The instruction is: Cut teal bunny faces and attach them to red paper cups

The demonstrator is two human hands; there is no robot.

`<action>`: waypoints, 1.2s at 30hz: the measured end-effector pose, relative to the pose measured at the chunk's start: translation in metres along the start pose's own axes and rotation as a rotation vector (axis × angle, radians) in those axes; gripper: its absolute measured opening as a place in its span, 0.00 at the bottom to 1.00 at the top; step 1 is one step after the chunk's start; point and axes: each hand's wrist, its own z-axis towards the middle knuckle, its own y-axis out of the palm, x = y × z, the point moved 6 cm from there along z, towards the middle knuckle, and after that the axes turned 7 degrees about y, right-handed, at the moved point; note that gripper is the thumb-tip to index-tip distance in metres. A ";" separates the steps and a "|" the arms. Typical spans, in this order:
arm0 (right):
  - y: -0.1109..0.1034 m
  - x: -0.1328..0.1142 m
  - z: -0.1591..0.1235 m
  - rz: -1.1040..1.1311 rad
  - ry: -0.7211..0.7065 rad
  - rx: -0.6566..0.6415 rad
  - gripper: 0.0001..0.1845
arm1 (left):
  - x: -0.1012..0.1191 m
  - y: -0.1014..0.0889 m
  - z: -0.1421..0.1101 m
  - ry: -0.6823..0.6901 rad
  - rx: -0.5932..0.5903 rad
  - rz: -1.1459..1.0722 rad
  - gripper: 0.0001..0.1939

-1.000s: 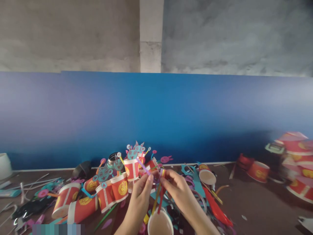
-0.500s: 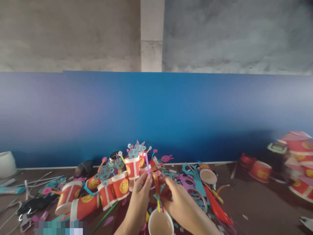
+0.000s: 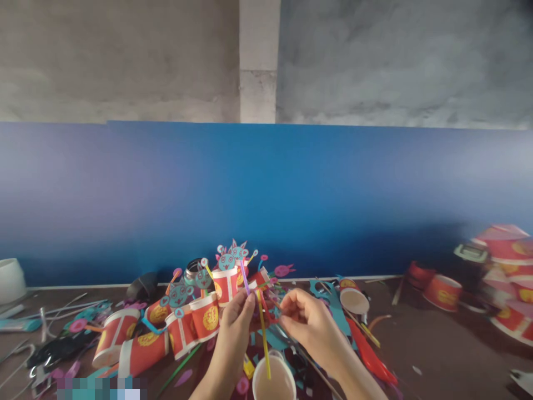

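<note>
My left hand (image 3: 234, 325) is closed, with a purple straw (image 3: 245, 278) pinched between thumb and fingers and pointing up. Just right of its fingertips a long yellow straw (image 3: 264, 341) slants down, its lower end over the mouth of a paper cup (image 3: 275, 380); what supports its upper end is unclear. My right hand (image 3: 307, 322) is a little apart to the right, thumb and fingers curled together near some thin strips. Whatever it grips is too small to make out. Red paper cups (image 3: 205, 315) with yellow emblems and blue paper faces (image 3: 227, 259) stand beyond my left hand.
Cups (image 3: 144, 353) lie tipped over at left, beside a black clip-like object (image 3: 62, 347). Paper scraps and a red wrapper (image 3: 370, 353) lie at right. Further right are a single cup (image 3: 443, 291) and stacked cups (image 3: 512, 278). A blue panel (image 3: 266, 200) rises behind the table.
My right hand has moved slightly up and right, away from my left. The purple straw tilts further left. The yellow straw now hangs apart from the red strip that was beside it.
</note>
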 end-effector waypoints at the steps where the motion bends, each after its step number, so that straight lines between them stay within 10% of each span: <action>1: 0.000 0.001 0.001 0.024 0.005 -0.006 0.07 | 0.000 0.000 0.000 -0.004 -0.002 -0.010 0.23; 20: 0.004 -0.012 -0.003 -0.062 -0.103 0.022 0.05 | -0.001 0.012 -0.004 -0.101 -0.187 0.081 0.25; 36: 0.008 -0.004 0.007 0.280 0.001 -0.122 0.14 | 0.005 0.011 -0.006 -0.098 -0.237 0.206 0.27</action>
